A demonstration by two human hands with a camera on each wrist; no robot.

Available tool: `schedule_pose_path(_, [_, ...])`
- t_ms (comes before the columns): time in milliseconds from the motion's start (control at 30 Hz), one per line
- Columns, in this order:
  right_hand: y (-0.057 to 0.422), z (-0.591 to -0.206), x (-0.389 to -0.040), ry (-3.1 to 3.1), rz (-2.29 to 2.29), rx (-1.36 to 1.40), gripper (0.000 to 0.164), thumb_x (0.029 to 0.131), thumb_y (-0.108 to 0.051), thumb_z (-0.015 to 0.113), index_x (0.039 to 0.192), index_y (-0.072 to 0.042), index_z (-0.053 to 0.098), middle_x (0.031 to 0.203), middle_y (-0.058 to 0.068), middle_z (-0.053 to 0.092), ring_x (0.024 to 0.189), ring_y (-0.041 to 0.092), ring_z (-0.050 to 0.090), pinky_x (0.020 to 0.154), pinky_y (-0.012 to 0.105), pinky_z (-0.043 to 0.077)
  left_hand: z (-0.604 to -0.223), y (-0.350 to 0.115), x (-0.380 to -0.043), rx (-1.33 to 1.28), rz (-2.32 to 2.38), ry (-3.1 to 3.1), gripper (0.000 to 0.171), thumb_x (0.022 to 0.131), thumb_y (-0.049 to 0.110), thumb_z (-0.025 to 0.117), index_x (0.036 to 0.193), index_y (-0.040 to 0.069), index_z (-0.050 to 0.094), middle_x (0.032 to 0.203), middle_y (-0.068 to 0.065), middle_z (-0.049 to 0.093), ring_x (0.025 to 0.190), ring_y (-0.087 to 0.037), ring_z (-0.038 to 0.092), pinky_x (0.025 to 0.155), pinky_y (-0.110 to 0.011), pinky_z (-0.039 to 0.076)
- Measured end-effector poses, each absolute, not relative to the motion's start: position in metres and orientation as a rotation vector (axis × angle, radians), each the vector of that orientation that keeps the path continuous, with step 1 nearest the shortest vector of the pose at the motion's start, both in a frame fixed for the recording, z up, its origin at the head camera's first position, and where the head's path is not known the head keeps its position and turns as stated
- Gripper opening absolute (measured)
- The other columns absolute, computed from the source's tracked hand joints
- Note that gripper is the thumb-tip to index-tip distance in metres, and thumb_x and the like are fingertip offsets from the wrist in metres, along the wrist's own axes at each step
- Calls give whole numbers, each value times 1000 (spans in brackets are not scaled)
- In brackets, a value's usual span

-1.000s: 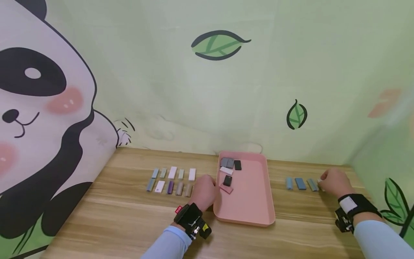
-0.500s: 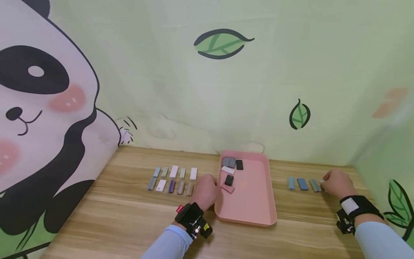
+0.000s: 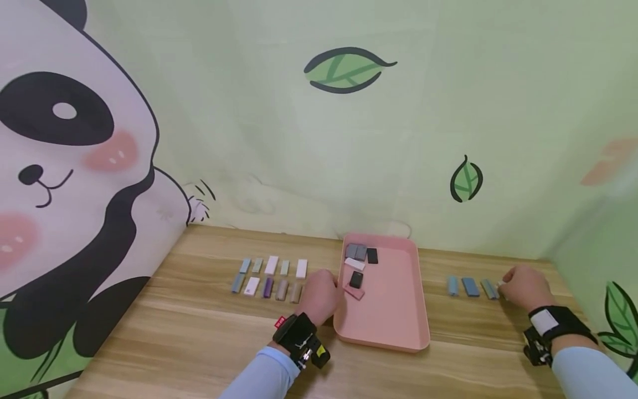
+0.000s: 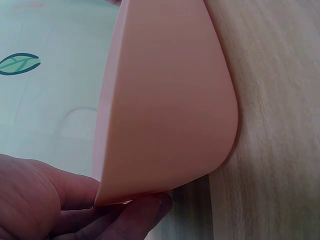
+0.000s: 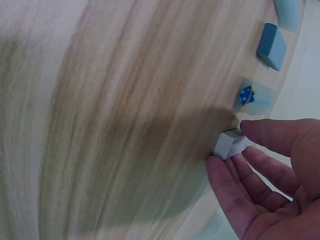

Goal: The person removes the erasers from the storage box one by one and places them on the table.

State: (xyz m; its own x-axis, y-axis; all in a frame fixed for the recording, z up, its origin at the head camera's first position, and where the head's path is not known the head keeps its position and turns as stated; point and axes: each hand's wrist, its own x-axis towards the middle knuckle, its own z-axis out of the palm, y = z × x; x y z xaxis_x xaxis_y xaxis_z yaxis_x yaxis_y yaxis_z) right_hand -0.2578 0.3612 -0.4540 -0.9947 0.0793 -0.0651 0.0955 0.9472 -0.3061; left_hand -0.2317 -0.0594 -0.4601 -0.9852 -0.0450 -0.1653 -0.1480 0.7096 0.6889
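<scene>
My left hand (image 3: 319, 293) grips the left wall of a pink tray (image 3: 399, 316). In the left wrist view, thumb and fingers pinch the tray's rim (image 4: 107, 145) from both sides. At the right of the table, my right hand (image 3: 527, 288) pinches a small white block (image 5: 227, 145) between thumb and fingers, close to or on the wood. Beside it stand a pale blue-green block (image 5: 255, 97) with a dark blue mark, a blue block (image 5: 271, 47) and a light blue block (image 5: 288, 14) in a row.
Inside the tray lie grey blocks (image 3: 356, 251), black blocks (image 3: 356, 279), a white block (image 3: 355, 264) and a pink block (image 3: 354, 291). Left of it, two rows hold several small pieces, including a purple block (image 3: 268, 287). A printed curtain (image 3: 279, 138) rises behind the table.
The head view has shifted slightly, so everything sits a little further right. Both hands keep their places and their holds; the blocks show no visible movement.
</scene>
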Motion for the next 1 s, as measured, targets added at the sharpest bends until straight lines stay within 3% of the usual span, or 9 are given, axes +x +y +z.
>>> schedule_pose_path(267, [343,-438,-256,3119,-432,86,32,77,-19,59,85,12,64,84,28,65,68,35,61,59,45,48,-462,-58,-232,-164,1146,2783,27,91,17,56,68,9,68,53,-1,49,46,-17,50,39,-26,35])
schedule_pose_path(500, [274,-410,-262,3154,-561,-6,42,83,-21,58,106,14,60,105,33,62,85,39,62,73,51,49,-461,-58,-233,-167,1130,2776,27,91,18,57,68,9,68,52,-1,50,46,-16,50,39,-26,35])
schedule_pose_path(600, [236,-402,-268,3132,-632,-59,43,85,-24,57,110,11,59,109,30,62,91,37,61,76,49,49,-460,-59,-233,-170,1128,2780,26,91,18,57,69,9,68,53,-1,51,46,-17,50,39,-26,35])
schedule_pose_path(767, [174,-402,-275,3032,-747,-86,42,88,-30,58,113,5,58,108,21,64,82,26,60,66,34,50,-460,-59,-234,-170,1122,2784,24,91,16,57,72,9,69,56,-2,53,48,-17,51,40,-26,36])
schedule_pose_path(833, [152,-406,-277,3008,-776,-98,40,87,-31,61,109,2,60,99,16,64,75,21,57,61,29,48,-459,-59,-234,-162,1117,2788,23,91,15,57,71,9,68,56,-2,53,49,-17,51,40,-26,36])
schedule_pose_path(933, [127,-417,-279,3067,-716,-178,33,82,-35,66,79,-2,63,68,4,55,57,15,47,52,25,36,-457,-59,-233,-145,1101,2791,25,90,14,57,67,8,66,54,-1,49,47,-17,49,40,-27,34])
schedule_pose_path(1000, [114,-426,-279,3054,-739,-195,35,79,-34,68,61,-7,55,54,-2,41,46,12,40,47,25,28,-455,-60,-231,-131,1101,2790,27,89,14,57,64,8,64,53,-1,46,45,-17,48,39,-27,33])
